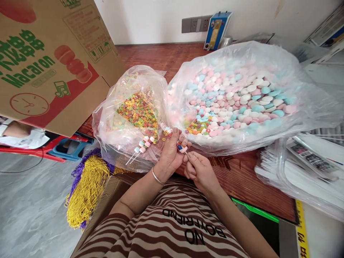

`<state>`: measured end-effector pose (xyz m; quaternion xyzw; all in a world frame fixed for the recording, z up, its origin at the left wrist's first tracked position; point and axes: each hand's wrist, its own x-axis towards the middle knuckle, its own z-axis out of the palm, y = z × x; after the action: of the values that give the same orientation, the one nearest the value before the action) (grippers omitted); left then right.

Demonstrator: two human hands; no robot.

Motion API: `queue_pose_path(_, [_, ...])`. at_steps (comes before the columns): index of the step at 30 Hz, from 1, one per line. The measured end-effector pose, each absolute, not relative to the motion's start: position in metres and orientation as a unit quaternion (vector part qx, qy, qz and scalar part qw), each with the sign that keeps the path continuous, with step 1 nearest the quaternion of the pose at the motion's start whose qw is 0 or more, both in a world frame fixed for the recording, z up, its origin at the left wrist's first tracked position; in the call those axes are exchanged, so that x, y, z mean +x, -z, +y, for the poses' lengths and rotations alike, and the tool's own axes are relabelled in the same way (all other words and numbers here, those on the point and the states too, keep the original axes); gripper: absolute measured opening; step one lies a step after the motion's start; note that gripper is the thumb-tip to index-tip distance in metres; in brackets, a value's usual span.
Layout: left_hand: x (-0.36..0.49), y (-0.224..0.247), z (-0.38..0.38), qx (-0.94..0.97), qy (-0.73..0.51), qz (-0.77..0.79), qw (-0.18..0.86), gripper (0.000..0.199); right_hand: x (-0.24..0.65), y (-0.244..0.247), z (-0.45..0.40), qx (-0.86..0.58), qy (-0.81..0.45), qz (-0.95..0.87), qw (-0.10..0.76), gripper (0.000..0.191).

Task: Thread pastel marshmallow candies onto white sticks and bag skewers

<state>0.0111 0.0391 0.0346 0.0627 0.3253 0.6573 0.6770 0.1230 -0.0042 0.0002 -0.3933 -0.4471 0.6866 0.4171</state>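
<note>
Between fingers, a white stick.

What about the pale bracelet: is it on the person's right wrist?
No, the pale bracelet circles the wrist of the left hand, while the right hand shows none at its wrist.

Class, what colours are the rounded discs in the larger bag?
The discs are pink, white and light blue, seen best in the head view.

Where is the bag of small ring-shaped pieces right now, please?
In the head view, the clear bag is on the table left of centre, between the Macaron carton and the larger bag of pastel pieces, beside the left hand.
</note>
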Motion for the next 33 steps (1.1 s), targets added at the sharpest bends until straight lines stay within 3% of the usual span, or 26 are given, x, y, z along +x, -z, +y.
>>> queue_pose_path(3, [0.009,-0.029,0.037,0.093,-0.636,0.33,0.691,0.03,0.12,-0.006,-0.003,-0.298,-0.826,-0.287,0.382,0.035])
queue_pose_path(6, [0.003,-0.027,0.037,0.094,-0.638,0.317,0.695,0.029,0.123,-0.003,-0.008,-0.336,-0.793,-0.327,0.389,0.037])
queue_pose_path(8, [0.001,-0.027,0.038,0.091,-0.652,0.307,0.687,0.027,0.126,0.003,-0.014,-0.42,-0.667,-0.447,0.424,0.032])
queue_pose_path(11, [0.001,-0.03,0.037,0.096,-0.657,0.312,0.679,0.025,0.131,0.012,-0.02,-0.504,-0.375,-0.628,0.46,0.024])
queue_pose_path(13, [0.003,-0.031,0.034,0.102,-0.646,0.313,0.688,0.023,0.133,0.015,-0.021,-0.513,-0.294,-0.673,0.444,0.023])
queue_pose_path(15, [0.003,-0.03,0.031,0.11,-0.63,0.3,0.708,0.02,0.134,0.015,-0.02,-0.504,-0.365,-0.654,0.43,0.025])
queue_pose_path(20, [-0.002,-0.029,0.027,0.116,-0.602,0.267,0.743,0.027,0.135,0.01,-0.018,-0.405,-0.678,-0.463,0.403,0.035])
queue_pose_path(23, [-0.003,-0.029,0.027,0.105,-0.608,0.289,0.732,0.027,0.135,0.01,-0.019,-0.429,-0.627,-0.501,0.415,0.031])
queue_pose_path(28, [0.001,-0.029,0.028,0.111,-0.615,0.307,0.718,0.031,0.138,0.014,-0.018,-0.504,-0.313,-0.674,0.44,0.023])
queue_pose_path(30, [0.0,-0.029,0.029,0.104,-0.612,0.299,0.725,0.038,0.14,0.012,-0.017,-0.494,-0.371,-0.657,0.432,0.025])
queue_pose_path(33, [-0.004,-0.03,0.029,0.098,-0.598,0.286,0.742,0.048,0.143,0.006,-0.015,-0.415,-0.644,-0.497,0.407,0.028])
